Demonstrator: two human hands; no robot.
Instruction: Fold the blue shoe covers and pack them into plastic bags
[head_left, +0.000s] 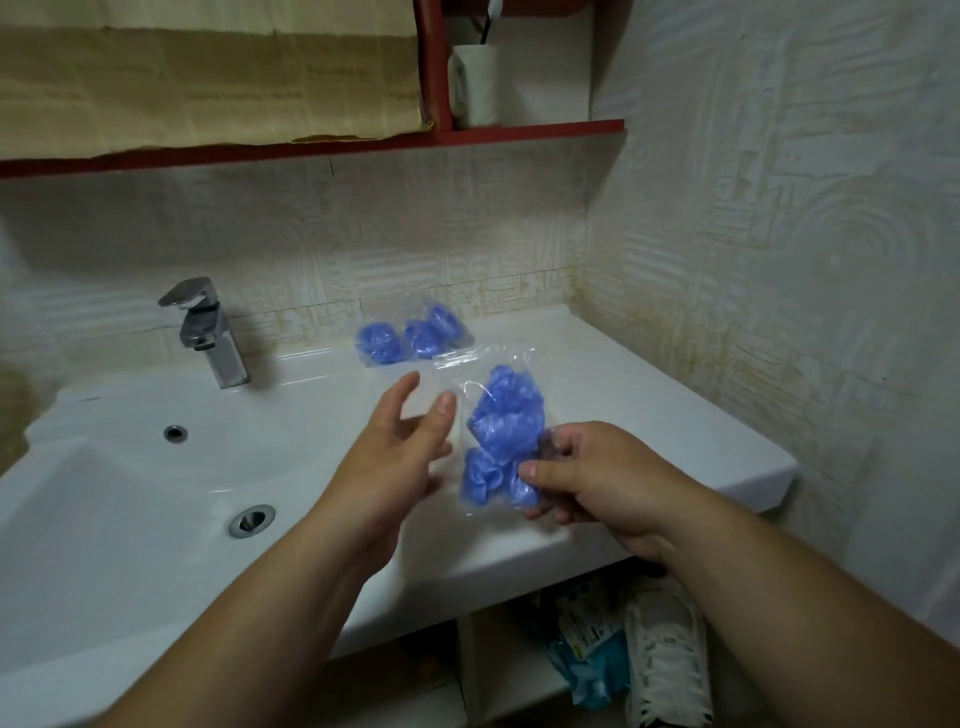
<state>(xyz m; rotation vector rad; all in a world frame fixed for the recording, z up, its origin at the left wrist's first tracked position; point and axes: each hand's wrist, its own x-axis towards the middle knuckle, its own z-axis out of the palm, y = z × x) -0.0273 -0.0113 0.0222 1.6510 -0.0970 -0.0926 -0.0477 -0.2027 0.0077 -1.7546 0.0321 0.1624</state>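
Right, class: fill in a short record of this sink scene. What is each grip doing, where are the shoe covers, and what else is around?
Right grip: holds the lower part of a clear plastic bag filled with blue shoe covers
Left grip: open, fingers spread beside that bag; contact unclear
Finished packs: bagged blue covers at the back of the counter, by the wall
Surface: white washbasin counter
Also seen: chrome tap, basin drain, white sneaker below the counter

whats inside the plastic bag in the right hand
Bunched blue shoe covers show through the clear bag. The right hand grips its lower corner, hiding part, so their number is unclear.
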